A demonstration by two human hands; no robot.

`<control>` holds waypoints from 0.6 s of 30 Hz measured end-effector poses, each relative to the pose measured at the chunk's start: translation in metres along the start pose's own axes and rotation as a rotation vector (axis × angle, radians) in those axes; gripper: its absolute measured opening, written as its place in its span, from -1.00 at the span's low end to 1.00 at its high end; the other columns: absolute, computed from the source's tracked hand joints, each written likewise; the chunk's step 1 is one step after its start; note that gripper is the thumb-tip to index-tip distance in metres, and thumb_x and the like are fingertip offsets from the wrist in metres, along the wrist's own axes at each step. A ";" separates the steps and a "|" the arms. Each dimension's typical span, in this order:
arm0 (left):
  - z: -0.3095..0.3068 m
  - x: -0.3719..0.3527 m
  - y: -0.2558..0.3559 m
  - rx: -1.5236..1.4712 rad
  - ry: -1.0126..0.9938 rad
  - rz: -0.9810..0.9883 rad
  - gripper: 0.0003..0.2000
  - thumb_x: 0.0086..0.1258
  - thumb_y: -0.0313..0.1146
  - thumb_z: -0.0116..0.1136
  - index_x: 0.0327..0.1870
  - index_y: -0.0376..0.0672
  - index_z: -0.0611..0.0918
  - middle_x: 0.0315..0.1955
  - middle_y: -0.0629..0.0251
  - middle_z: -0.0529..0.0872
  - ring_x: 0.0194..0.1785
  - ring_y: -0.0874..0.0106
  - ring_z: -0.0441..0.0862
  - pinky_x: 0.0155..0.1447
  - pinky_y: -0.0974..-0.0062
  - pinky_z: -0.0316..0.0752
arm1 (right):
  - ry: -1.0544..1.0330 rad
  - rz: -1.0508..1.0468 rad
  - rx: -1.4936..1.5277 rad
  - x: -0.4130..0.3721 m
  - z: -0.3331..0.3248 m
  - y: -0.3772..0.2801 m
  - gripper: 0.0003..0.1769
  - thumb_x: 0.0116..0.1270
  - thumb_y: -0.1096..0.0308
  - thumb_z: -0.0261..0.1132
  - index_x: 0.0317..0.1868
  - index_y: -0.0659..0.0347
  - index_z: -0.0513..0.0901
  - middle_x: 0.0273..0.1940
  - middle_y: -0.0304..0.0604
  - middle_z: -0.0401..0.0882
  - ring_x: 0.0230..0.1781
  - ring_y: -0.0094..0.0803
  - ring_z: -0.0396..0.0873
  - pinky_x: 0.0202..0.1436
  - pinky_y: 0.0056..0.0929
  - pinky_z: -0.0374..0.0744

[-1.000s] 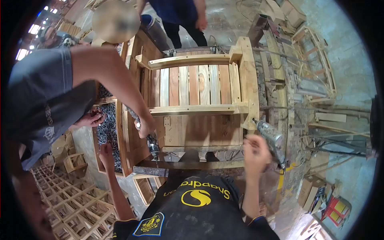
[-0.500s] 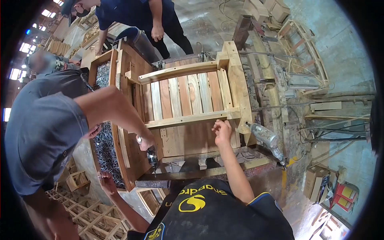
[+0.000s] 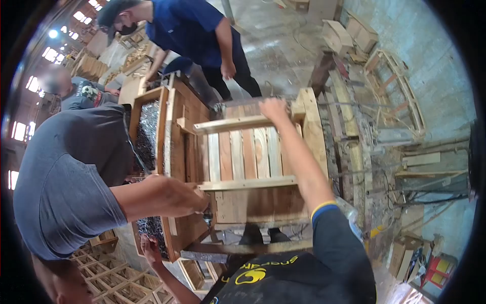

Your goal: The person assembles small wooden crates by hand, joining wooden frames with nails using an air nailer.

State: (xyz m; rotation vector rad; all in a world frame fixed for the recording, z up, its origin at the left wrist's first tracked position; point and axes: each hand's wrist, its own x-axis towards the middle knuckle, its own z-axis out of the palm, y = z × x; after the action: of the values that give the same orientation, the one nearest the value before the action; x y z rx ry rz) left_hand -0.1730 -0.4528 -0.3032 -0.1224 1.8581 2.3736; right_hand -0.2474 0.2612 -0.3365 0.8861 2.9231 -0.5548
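My right hand [image 3: 275, 109] is stretched over the far rail [image 3: 233, 124] of a slatted wooden frame [image 3: 248, 154], near the rail's right end. Its fingers are blurred, and what they touch is hidden. Low at the left, my left hand [image 3: 151, 249] has curled fingers beside a wooden tray of screws [image 3: 148, 126]; anything inside them is too small to make out. A co-worker's hand [image 3: 200, 200] grips a power driver [image 3: 207, 218] at the left end of the near rail [image 3: 248, 183]. Wooden boards [image 3: 258, 205] lie under the frame.
A co-worker in grey [image 3: 71, 177] leans in from the left. Another in blue [image 3: 192, 30] stands across the bench. Cardboard boxes [image 3: 405, 253] sit at the lower right. Stacked wooden frames [image 3: 114, 276] are at the lower left, and hoses [image 3: 420, 177] hang at the right.
My right hand has moved from the near rail to the far rail. The co-worker's arm has lowered beside the near rail's left end. The camera view has shifted.
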 end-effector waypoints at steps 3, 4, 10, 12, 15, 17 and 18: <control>0.004 -0.017 0.014 0.069 0.027 -0.047 -0.69 0.49 -0.32 0.11 0.17 -0.24 0.51 -0.44 0.41 0.57 -0.32 0.56 0.52 -0.23 0.60 0.42 | -0.413 0.068 -0.338 0.038 0.019 0.029 -0.19 0.39 -0.34 -0.21 0.28 0.12 0.52 0.31 -0.02 0.44 0.38 -0.12 0.36 0.48 -0.02 0.11; 0.005 -0.022 0.021 0.022 -0.003 -0.073 -0.59 0.47 -0.38 0.12 0.30 -0.26 0.44 -0.36 0.36 0.60 -0.27 0.55 0.53 -0.19 0.60 0.42 | -0.430 0.102 -0.352 0.041 0.018 0.028 -0.15 0.37 -0.38 -0.22 0.29 0.12 0.50 0.34 -0.02 0.41 0.40 -0.15 0.33 0.49 -0.01 0.07; 0.015 -0.038 0.047 -0.186 0.080 -0.165 -0.86 0.43 -0.36 0.11 -0.14 -0.22 0.53 -0.39 0.38 0.46 -0.35 0.57 0.39 -0.30 0.59 0.31 | -0.316 -0.015 -0.329 0.024 -0.006 0.020 -0.24 0.34 -0.31 -0.01 0.20 0.16 0.58 0.16 -0.02 0.58 0.21 -0.07 0.52 0.26 -0.07 0.41; 0.026 -0.035 0.056 -0.189 0.114 -0.198 -0.86 0.43 -0.31 0.10 -0.26 -0.17 0.50 -0.45 0.43 0.40 -0.40 0.59 0.34 -0.36 0.60 0.25 | -0.101 -0.051 -0.076 -0.014 -0.046 0.001 -0.35 0.31 -0.21 0.10 0.12 0.16 0.62 -0.02 0.00 0.67 0.05 -0.06 0.62 0.07 -0.14 0.54; 0.059 -0.046 0.063 0.040 0.158 -0.284 -0.83 0.44 -0.26 0.09 -0.37 -0.08 0.47 -0.54 0.50 0.32 -0.50 0.64 0.28 -0.46 0.63 0.17 | 0.347 0.008 0.688 -0.166 -0.134 -0.035 -0.52 0.28 -0.03 0.27 0.03 0.15 0.66 -0.22 0.06 0.71 -0.11 -0.11 0.68 -0.03 -0.27 0.58; 0.110 -0.048 0.064 0.275 0.183 -0.338 -0.80 0.44 -0.23 0.08 -0.41 -0.04 0.47 -0.59 0.55 0.29 -0.55 0.66 0.24 -0.51 0.65 0.12 | 0.599 0.038 0.641 -0.277 -0.168 -0.018 -0.64 0.27 0.22 0.34 -0.02 0.28 0.65 -0.19 -0.04 0.73 -0.15 -0.30 0.68 -0.01 -0.36 0.56; 0.148 -0.050 0.060 0.286 0.169 -0.367 -0.81 0.44 -0.22 0.07 -0.41 -0.04 0.49 -0.61 0.57 0.28 -0.57 0.67 0.22 -0.53 0.66 0.10 | 0.603 0.217 0.556 -0.321 -0.174 0.004 -0.66 0.26 0.26 0.35 -0.05 0.32 0.66 -0.18 -0.07 0.71 -0.14 -0.34 0.67 0.00 -0.36 0.55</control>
State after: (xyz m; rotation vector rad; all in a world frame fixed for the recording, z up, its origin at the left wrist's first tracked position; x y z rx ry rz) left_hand -0.1301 -0.3255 -0.2023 -0.5942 2.0170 1.8869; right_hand 0.0344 0.1544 -0.1310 1.6621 3.1345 -1.3225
